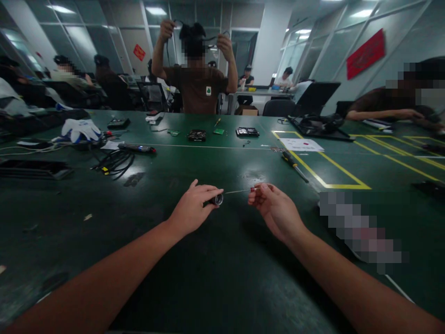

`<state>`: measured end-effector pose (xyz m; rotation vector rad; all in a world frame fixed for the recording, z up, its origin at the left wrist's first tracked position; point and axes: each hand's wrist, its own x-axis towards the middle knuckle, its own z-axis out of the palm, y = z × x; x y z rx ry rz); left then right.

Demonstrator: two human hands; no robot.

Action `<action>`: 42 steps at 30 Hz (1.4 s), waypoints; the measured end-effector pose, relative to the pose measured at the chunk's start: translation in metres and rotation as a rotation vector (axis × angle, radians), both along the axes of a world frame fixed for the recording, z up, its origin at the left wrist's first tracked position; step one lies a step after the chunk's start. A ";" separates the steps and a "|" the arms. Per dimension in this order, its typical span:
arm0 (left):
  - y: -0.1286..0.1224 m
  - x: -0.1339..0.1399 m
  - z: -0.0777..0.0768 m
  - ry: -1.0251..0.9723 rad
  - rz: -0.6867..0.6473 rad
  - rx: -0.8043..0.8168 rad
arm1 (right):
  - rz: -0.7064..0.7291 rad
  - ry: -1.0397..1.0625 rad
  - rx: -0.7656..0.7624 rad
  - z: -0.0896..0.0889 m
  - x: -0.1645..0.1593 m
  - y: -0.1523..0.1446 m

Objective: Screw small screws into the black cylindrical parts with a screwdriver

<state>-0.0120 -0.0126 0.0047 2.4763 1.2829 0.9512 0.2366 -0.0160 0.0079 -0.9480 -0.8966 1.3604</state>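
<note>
My left hand (194,206) is closed around a small dark cylindrical part (218,199), whose round, silvery open end faces right. In my right hand (274,204) is a thin screwdriver (252,189) with a red handle end, pinched between thumb and fingers. Its slender shaft points left and its tip reaches the edge of the cylinder near my left fingertips; whether it touches is too small to tell. Both hands are just above the green table (222,278).
Ahead lie a black-cased part (197,135), a silver-framed drive (247,132) and a small circuit board (219,131). A yellow-black screwdriver (295,166) lies right, near yellow tape. Cables (116,162) and white gloves (79,131) are left. A person (198,83) stands opposite with raised hands.
</note>
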 end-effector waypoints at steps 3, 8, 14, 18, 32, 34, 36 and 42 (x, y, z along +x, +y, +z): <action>0.000 0.001 -0.001 -0.017 0.017 -0.022 | -0.007 -0.046 0.060 -0.001 -0.005 -0.004; -0.002 0.002 -0.002 -0.034 0.015 -0.020 | 0.009 -0.158 0.167 -0.003 -0.012 -0.011; -0.004 0.002 0.000 -0.025 0.018 -0.016 | 0.019 -0.272 0.258 -0.003 -0.009 -0.011; -0.004 0.003 0.001 0.005 -0.003 -0.014 | 0.023 -0.382 0.324 0.000 -0.009 -0.015; 0.003 0.002 -0.003 0.032 -0.010 -0.014 | -0.003 -0.040 0.037 -0.001 -0.003 -0.002; 0.002 0.002 -0.002 0.022 0.002 -0.032 | -0.001 -0.082 0.097 -0.001 -0.007 -0.005; 0.001 0.002 -0.001 0.014 0.002 -0.046 | 0.008 -0.135 0.152 -0.002 -0.009 -0.008; -0.002 0.003 0.000 0.008 -0.005 -0.061 | 0.021 -0.274 0.247 -0.001 -0.010 -0.011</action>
